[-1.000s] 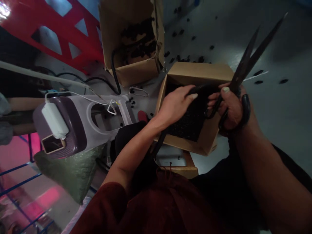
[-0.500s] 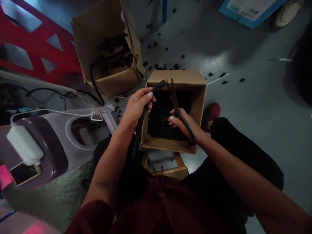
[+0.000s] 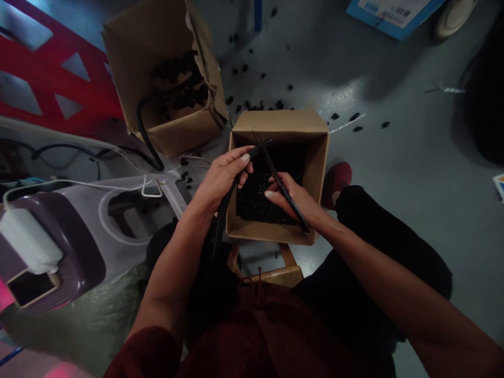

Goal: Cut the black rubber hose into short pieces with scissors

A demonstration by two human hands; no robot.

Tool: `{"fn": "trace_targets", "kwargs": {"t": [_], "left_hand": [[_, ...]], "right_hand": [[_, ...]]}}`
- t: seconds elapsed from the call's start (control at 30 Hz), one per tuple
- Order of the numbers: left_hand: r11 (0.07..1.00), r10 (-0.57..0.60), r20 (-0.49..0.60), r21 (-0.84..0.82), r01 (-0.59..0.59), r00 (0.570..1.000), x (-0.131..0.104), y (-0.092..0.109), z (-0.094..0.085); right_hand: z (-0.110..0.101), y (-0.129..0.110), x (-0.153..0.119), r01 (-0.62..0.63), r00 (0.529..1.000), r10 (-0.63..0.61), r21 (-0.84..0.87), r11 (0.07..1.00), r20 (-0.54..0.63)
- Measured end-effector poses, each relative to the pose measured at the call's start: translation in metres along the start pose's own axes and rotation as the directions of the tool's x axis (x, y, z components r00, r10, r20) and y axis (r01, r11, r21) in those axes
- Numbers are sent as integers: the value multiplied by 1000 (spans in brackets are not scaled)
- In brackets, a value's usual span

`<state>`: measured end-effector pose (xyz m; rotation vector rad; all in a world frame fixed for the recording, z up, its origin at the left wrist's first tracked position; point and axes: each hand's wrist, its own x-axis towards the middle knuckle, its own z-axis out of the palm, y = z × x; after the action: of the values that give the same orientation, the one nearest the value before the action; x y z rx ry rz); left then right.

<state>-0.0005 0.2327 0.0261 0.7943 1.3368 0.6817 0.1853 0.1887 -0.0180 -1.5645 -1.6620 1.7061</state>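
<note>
My left hand (image 3: 232, 168) is closed around a black corrugated tube (image 3: 256, 150), whose short end sticks out past the thumb. The rest of the tube runs down behind my left wrist. In my right hand (image 3: 289, 194) is a pair of dark scissors (image 3: 271, 165), with fingers wrapped on the handles. The scissor blades cross the tube near its end, above the open box. Below both hands stands a cardboard box (image 3: 277, 119) holding many small black pieces (image 3: 260, 202).
A second cardboard box (image 3: 129, 63) at upper left holds black tubing. Small black pieces (image 3: 279, 104) lie scattered on the grey floor. To the left stand a plastic stool (image 3: 92, 197), a white power adapter (image 3: 33, 239) and a red plastic frame (image 3: 55, 63). A blue box (image 3: 386, 23) sits far right.
The scissors have moved left, and their blades, spread beside the tube before, now lie across its end with the gap narrowed. The left hand keeps its hold on the tube.
</note>
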Motion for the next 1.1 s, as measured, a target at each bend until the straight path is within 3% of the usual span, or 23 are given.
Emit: {"fn": "trace_targets", "kwargs": {"t": [0.17, 0.53, 0.7, 0.83, 1.1], "left_hand": [[1000, -6, 61, 30, 4, 998, 0, -2, -2], [935, 16, 120, 349, -58, 993, -4, -2, 4], [885, 29, 137, 457, -90, 990, -4, -6, 4], [780, 71, 166, 605, -159, 984, -1, -12, 1], [494, 55, 240, 837, -235, 969, 1, -16, -2]], "right_hand": [[-1, 0, 0, 6, 1000, -6, -31, 1000, 13], [1, 7, 0, 46, 999, -47, -83, 995, -7], [1, 8, 1, -19, 1000, 19, -115, 993, 2], [4, 7, 0, -124, 992, 127, -131, 984, 16], [11, 11, -1, -130, 991, 135, -142, 981, 24]]}}
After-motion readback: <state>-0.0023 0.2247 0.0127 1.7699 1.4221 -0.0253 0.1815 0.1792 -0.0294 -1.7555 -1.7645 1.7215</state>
